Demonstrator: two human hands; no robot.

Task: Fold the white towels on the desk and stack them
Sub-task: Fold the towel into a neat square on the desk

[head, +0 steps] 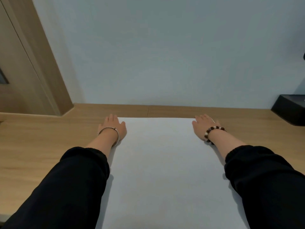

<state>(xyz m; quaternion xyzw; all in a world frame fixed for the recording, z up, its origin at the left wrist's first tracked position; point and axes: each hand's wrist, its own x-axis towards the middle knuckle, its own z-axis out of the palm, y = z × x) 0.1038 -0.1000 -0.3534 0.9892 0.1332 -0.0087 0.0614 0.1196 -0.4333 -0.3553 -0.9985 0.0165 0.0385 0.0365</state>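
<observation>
cloth first: one white towel [165, 171] lies spread flat on the wooden worktop [41, 154], running from the near edge at 6 o'clock out toward the wall at 12, its far edge stopping just short of the worktop's back strip. no other towel or stack shows in view. left hand [113, 128] rests palm down at the far corner around 11 o'clock, half on the cloth and half on the wood; right hand [203, 128] mirrors it at about 1 o'clock. both sets of fingers lie extended and flat, pinching nothing, only pressing the surface. a silver bangle [109, 132] sits on the left wrist and a beaded bracelet [212, 132] on the right; a dark object [290, 109] stands well apart at 3 o'clock. the towel looks thin, light and limp, so it should slide easily on the smooth wood and sag if lifted by one point. the sensible hold is probably the two far corners, pinched together and drawn back toward 6 o'clock to meet the near edge. folding seems not yet begun.
</observation>
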